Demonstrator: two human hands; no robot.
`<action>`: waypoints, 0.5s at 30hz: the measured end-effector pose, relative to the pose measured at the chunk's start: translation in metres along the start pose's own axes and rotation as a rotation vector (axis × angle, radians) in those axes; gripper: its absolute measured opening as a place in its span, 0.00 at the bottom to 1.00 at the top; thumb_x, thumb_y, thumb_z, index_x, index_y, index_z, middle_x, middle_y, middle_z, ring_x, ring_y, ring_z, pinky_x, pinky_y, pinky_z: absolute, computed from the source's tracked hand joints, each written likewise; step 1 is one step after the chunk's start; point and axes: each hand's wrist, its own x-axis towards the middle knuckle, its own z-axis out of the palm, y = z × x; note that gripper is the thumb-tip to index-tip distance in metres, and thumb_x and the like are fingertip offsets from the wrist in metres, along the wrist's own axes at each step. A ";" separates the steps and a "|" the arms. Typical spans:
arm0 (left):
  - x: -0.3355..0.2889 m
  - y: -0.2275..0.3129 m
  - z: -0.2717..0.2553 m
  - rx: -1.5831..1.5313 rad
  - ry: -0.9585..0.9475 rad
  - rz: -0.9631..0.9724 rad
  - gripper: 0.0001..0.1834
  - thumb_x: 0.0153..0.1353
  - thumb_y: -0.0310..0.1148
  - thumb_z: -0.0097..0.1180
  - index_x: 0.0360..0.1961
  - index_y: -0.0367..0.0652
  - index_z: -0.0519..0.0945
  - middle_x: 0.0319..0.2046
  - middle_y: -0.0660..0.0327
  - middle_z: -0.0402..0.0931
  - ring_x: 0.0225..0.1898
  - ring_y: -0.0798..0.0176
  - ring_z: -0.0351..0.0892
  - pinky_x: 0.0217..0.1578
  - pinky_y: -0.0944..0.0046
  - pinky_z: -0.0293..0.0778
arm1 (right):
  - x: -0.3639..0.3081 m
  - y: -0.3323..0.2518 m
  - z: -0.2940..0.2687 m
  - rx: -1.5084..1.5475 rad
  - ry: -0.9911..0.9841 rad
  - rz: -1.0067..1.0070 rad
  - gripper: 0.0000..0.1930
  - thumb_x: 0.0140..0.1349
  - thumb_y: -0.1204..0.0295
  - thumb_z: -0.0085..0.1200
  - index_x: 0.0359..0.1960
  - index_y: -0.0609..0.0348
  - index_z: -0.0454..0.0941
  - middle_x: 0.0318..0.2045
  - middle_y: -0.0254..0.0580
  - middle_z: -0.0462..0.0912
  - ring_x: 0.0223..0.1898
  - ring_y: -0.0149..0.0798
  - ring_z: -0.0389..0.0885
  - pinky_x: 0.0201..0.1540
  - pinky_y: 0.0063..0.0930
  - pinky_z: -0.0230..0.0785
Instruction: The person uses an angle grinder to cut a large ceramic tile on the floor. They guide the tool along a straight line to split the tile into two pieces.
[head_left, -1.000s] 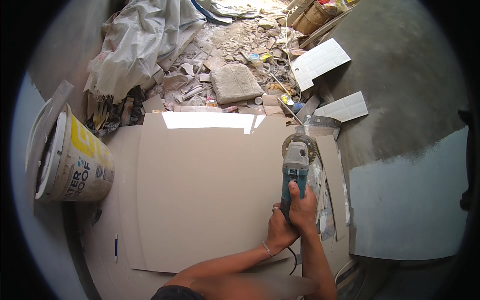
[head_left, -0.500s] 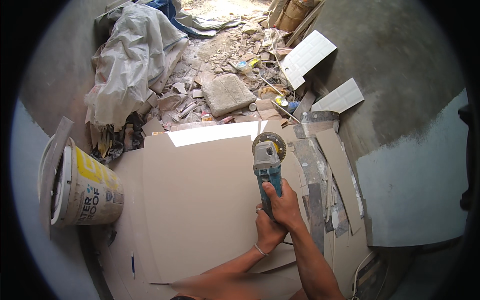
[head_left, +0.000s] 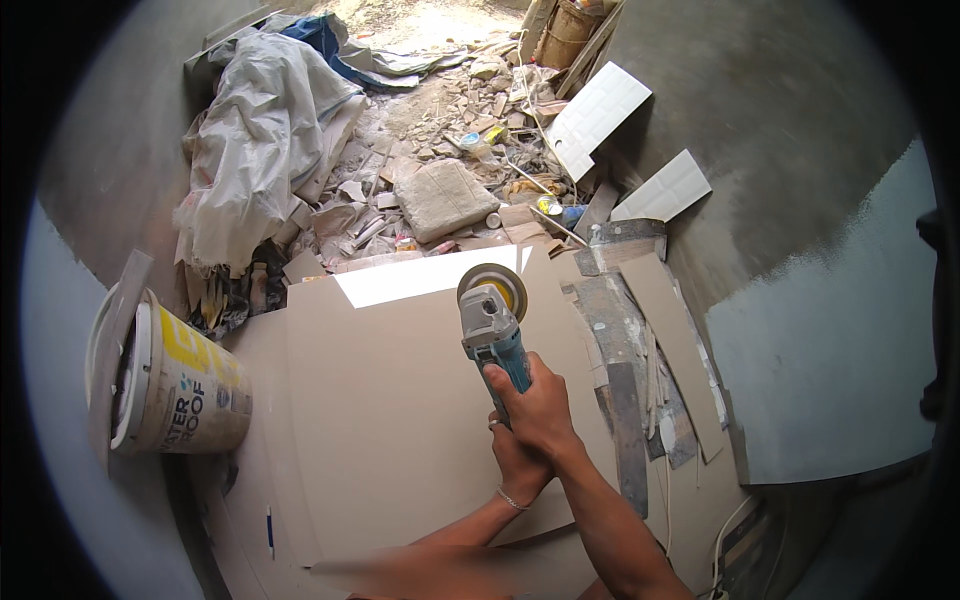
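Observation:
Both of my hands are wrapped round a teal and grey angle grinder (head_left: pixel 497 335). My right hand (head_left: pixel 540 405) is closed on its body, thumb along the top. Lower down, my left hand (head_left: pixel 515 462), with a ring and a bracelet, grips the rear end and is partly covered by the right hand and wrist. The disc (head_left: pixel 512 288), yellow at its centre, has a smeared, smooth look. Under the grinder lies a large flat beige sheet (head_left: pixel 390 400), with a bright sunlit strip along its far edge. Whether the disc touches the sheet I cannot tell.
A dirty white bucket (head_left: pixel 200 390) stands at the left with a strip (head_left: pixel 122 350) leaning on it. A blue pen (head_left: pixel 269 530) lies near the left front. Narrow offcuts (head_left: pixel 675 350) lie right. Beyond are a stone block (head_left: pixel 450 198), rubble, white panels (head_left: pixel 600 115) and a draped sheet (head_left: pixel 260 130).
Both hands have shifted the grinder to the left over the beige sheet. The disc's rim and holes, distinct before, are now smeared. The whole view has shifted slightly.

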 end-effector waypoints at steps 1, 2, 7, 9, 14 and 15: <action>0.000 0.000 0.000 -0.006 0.021 -0.010 0.32 0.51 0.40 0.78 0.50 0.34 0.76 0.42 0.49 0.80 0.44 0.46 0.82 0.43 0.49 0.77 | 0.001 -0.002 0.001 -0.018 0.007 0.008 0.35 0.65 0.36 0.62 0.37 0.63 0.74 0.22 0.42 0.84 0.22 0.41 0.89 0.27 0.34 0.81; 0.001 0.000 -0.001 -0.003 0.020 -0.015 0.31 0.51 0.39 0.78 0.50 0.34 0.76 0.42 0.50 0.79 0.43 0.47 0.82 0.43 0.49 0.77 | 0.000 -0.003 0.002 -0.016 0.014 0.008 0.34 0.66 0.37 0.62 0.37 0.63 0.74 0.22 0.42 0.84 0.23 0.41 0.89 0.28 0.34 0.81; 0.010 0.005 -0.008 0.007 0.023 0.030 0.27 0.54 0.34 0.75 0.51 0.33 0.77 0.42 0.54 0.81 0.40 0.55 0.84 0.41 0.54 0.79 | 0.004 0.009 -0.005 0.031 -0.035 0.101 0.33 0.62 0.38 0.67 0.38 0.63 0.76 0.27 0.45 0.86 0.32 0.41 0.90 0.38 0.37 0.82; 0.013 0.005 -0.017 -0.337 -0.141 -0.075 0.26 0.55 0.30 0.74 0.53 0.33 0.77 0.43 0.56 0.82 0.41 0.60 0.85 0.42 0.58 0.81 | 0.005 0.023 -0.022 0.018 -0.137 -0.072 0.32 0.58 0.43 0.72 0.41 0.63 0.78 0.32 0.46 0.86 0.37 0.39 0.89 0.44 0.37 0.81; 0.030 0.001 -0.029 -0.492 -0.365 -0.137 0.28 0.52 0.26 0.75 0.54 0.34 0.78 0.44 0.57 0.83 0.45 0.64 0.85 0.46 0.62 0.82 | 0.005 0.052 -0.029 0.256 -0.412 -0.074 0.29 0.49 0.59 0.78 0.47 0.65 0.81 0.37 0.46 0.87 0.40 0.39 0.87 0.50 0.35 0.79; 0.035 0.000 -0.033 -0.450 -0.423 -0.032 0.28 0.52 0.27 0.75 0.53 0.34 0.78 0.44 0.57 0.83 0.45 0.63 0.85 0.47 0.61 0.82 | 0.006 0.055 -0.026 0.252 -0.352 -0.096 0.29 0.48 0.59 0.78 0.46 0.65 0.81 0.36 0.46 0.87 0.40 0.39 0.87 0.49 0.35 0.79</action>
